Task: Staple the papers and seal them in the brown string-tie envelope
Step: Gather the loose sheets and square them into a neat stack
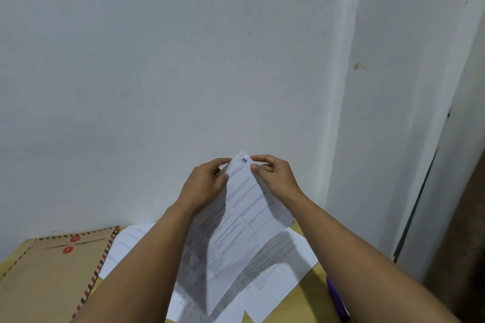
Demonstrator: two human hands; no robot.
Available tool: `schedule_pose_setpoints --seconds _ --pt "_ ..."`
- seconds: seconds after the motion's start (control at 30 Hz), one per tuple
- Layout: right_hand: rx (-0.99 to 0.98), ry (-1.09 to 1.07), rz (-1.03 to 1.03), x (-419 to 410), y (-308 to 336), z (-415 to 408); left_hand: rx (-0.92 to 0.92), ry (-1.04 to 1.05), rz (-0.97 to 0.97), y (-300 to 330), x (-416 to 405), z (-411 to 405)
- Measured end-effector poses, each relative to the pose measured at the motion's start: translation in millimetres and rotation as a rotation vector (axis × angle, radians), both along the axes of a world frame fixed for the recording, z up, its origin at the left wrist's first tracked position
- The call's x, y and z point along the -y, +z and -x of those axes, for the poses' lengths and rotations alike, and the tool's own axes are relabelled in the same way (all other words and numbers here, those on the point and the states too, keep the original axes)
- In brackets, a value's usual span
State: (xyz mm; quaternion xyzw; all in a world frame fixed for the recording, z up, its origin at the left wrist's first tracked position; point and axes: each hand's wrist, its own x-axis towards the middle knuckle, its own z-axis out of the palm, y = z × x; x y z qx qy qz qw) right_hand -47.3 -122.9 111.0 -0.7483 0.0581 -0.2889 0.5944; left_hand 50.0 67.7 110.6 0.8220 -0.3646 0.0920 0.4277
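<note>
Currently both hands, left hand (203,183) and right hand (275,176), pinch the top corner of a lifted paper (241,207), its length running back toward the person. Left of the left hand, the brown envelope (52,278) lies on the bench (309,294).

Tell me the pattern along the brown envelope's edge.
Red, dark and pale diagonal stripes border the brown envelope, seen in the head view.

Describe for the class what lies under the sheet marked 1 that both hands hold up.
Under the raised sheet, more printed papers lie spread on the yellowish table. The sheet and forearms cover their middle, so any staple or stapler there cannot be seen.
</note>
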Motion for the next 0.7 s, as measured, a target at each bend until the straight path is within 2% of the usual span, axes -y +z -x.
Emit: schedule_pose_setpoints --seconds 0.1,0.37,0.57,0.7 --pt "0.045 -0.081 0.093 0.6 -8.1 -4.9 0.005 -0.017 0.021 -1.3 -2.0 -0.9" --pt "0.055 -0.210 0.134 -2.9 -15.6 -7.3 0.033 0.016 -0.007 -2.1 -8.3 -5.2" --pt "0.009 -0.117 -0.006 -11.5 -22.8 -11.7 0.037 0.025 -0.070 -2.8 -13.5 -14.0" --pt "-0.091 -0.144 0.101 6.9 -39.9 -17.9 -0.055 -0.012 -0.146 -26.5 -17.7 -20.1"
